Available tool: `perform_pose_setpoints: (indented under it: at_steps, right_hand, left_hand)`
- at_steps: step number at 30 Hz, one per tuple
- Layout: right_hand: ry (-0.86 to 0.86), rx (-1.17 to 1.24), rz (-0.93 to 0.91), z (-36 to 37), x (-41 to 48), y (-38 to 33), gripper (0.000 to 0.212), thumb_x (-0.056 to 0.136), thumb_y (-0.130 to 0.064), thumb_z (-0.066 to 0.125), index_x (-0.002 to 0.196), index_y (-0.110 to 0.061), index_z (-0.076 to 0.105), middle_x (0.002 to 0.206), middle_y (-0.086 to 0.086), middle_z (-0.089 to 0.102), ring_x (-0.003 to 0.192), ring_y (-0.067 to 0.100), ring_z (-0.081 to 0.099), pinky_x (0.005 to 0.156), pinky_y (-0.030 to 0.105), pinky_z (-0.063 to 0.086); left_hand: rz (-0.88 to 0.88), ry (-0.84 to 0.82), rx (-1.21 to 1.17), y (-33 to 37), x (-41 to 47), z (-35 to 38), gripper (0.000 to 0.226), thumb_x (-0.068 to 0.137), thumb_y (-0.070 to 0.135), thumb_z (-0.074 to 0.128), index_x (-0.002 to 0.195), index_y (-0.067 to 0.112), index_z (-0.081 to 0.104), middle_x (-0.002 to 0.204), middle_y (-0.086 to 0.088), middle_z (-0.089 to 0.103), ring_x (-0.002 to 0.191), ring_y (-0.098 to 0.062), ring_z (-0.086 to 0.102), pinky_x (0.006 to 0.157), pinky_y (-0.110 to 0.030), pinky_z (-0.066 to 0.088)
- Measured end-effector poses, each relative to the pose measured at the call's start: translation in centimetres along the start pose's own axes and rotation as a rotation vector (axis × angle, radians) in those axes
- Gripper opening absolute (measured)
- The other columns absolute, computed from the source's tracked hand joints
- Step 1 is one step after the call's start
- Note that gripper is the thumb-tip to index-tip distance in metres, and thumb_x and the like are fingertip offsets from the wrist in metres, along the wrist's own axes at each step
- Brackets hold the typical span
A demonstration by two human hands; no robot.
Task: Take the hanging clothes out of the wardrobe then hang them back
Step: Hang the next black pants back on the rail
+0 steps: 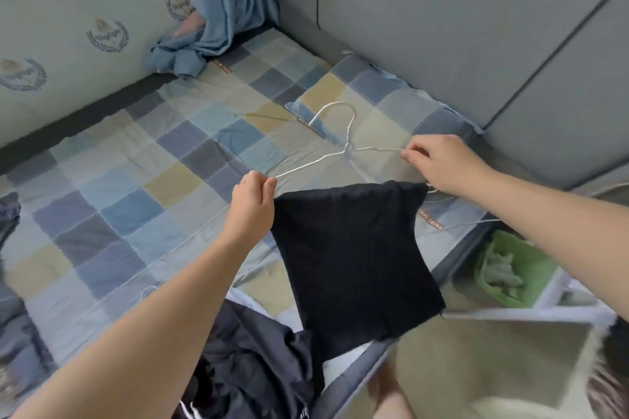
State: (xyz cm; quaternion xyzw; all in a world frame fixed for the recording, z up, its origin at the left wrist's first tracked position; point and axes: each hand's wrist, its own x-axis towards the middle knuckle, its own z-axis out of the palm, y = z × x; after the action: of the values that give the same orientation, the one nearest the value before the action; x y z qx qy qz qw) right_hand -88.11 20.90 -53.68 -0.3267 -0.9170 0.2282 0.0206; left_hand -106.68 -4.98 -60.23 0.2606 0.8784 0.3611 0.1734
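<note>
Wire hanger (pixel 347 147), black garment (pixel 354 255) | left hand (pixel 252 204) pinches one end | right hand (pixel 442 163) pinches other

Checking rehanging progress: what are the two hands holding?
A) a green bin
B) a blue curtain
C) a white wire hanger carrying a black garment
C: the left hand and right hand each pinch a shoulder of the white wire hanger, with the black garment hanging from it.

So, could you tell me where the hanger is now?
The hanger is mid-frame over the checked bedspread, pinched between the left hand and right hand.
</note>
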Motion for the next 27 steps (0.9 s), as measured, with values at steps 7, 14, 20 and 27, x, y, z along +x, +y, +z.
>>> perform_pose_setpoints:
  at_steps: [7, 14, 20, 27]
  right_hand:
    - [0.205, 0.075, 0.122, -9.1, -19.4, -2.6, 0.028, 0.094, -0.038, 0.059, 0.075, -0.018, 0.063, 0.059, -0.003, 0.057, 0.062, 0.016, 0.052, 0.064, 0.035, 0.043]
    - [0.143, 0.154, 0.198, -15.9, -33.2, -5.1, 0.020, 0.092, -0.039, 0.061, 0.079, -0.026, 0.067, 0.068, 0.002, 0.065, 0.066, 0.022, 0.061, 0.071, 0.039, 0.051]
    - [0.176, 0.263, 0.283, -18.5, -41.7, -5.0, 0.023, 0.096, -0.033, 0.057, 0.077, -0.028, 0.069, 0.063, -0.004, 0.066, 0.056, 0.010, 0.056, 0.061, 0.019, 0.043]
    - [0.197, 0.701, 0.567, -20.7, -55.2, -1.5, 0.018, 0.096, -0.018, 0.059, 0.104, -0.006, 0.071, 0.056, -0.004, 0.035, 0.047, 0.011, 0.024, 0.042, 0.021, 0.021]
  left_hand:
    - [0.136, -0.055, -0.098, 8.3, -11.6, -4.0, 0.029, 0.107, 0.032, 0.037, 0.092, 0.010, 0.046, 0.086, -0.002, 0.051, 0.082, -0.023, 0.047, 0.062, -0.031, 0.035]
    - [0.406, -0.236, -0.119, 16.4, -19.5, -2.8, 0.026, 0.106, 0.032, 0.038, 0.097, 0.011, 0.051, 0.088, 0.002, 0.050, 0.087, -0.024, 0.047, 0.066, -0.032, 0.035]
    - [0.643, -0.426, -0.113, 22.4, -25.1, 1.4, 0.025, 0.105, 0.026, 0.040, 0.089, 0.011, 0.051, 0.086, 0.000, 0.051, 0.088, -0.028, 0.048, 0.074, -0.036, 0.037]
    - [0.791, -0.552, -0.119, 29.3, -34.2, 7.5, 0.010, 0.101, 0.035, 0.050, 0.092, 0.037, 0.056, 0.107, 0.004, 0.056, 0.107, -0.020, 0.050, 0.092, -0.033, 0.040]
